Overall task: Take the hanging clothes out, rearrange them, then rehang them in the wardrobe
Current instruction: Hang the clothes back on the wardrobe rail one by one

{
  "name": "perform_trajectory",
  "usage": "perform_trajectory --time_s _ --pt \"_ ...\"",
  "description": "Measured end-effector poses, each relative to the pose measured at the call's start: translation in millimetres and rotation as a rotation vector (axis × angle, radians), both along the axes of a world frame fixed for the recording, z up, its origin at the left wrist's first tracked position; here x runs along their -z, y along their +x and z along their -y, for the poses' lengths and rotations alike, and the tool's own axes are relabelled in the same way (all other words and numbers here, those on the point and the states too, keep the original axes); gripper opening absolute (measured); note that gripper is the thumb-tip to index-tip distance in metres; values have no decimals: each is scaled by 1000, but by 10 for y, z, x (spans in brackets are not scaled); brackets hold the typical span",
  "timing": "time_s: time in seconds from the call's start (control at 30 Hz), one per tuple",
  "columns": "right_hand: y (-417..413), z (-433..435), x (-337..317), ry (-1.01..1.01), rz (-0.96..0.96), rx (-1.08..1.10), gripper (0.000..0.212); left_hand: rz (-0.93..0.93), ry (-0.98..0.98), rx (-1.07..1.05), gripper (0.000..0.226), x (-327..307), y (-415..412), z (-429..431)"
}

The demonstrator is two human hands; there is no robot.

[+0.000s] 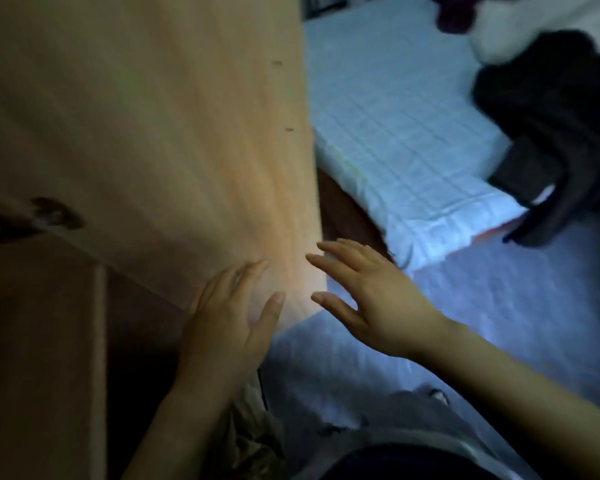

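Observation:
A light wooden wardrobe door [160, 126] fills the upper left, with a dark round handle [54, 213] near its left side. My left hand [227, 327] lies flat with straight fingers against the door's lower corner. My right hand [368, 299] hovers just right of the door's edge, fingers spread and holding nothing. A dark garment [551, 133] lies on the bed at the right and hangs over its edge. A white garment [520, 26] and a dark red one [452, 15] lie behind it. The wardrobe's inside is dark and shows no clothes.
A bed with a pale blue checked sheet [395, 116] stands right of the wardrobe. The light floor [499, 306] runs between bed and me. A brown lower panel [32, 341] of the wardrobe is at the left. Crumpled fabric [250, 434] lies by my legs.

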State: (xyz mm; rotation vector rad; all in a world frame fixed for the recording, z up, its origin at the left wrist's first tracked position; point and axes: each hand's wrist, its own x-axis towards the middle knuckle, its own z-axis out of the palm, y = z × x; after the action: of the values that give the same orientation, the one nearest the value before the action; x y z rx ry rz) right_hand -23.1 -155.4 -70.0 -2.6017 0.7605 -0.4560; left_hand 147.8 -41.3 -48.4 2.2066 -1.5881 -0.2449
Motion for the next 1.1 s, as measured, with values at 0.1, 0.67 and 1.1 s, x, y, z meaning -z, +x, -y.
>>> perform_trajectory --time_s 0.1,0.67,1.1 --pt "-678 259 209 106 -9 218 56 -32 46 154 62 244 -535 623" --pt "-4643 2107 469 259 -85 1015 66 -95 80 890 56 764 -4524 3962" --pt "-6199 5138 354 187 -123 1098 69 -43 30 971 60 686 -6115 7116"
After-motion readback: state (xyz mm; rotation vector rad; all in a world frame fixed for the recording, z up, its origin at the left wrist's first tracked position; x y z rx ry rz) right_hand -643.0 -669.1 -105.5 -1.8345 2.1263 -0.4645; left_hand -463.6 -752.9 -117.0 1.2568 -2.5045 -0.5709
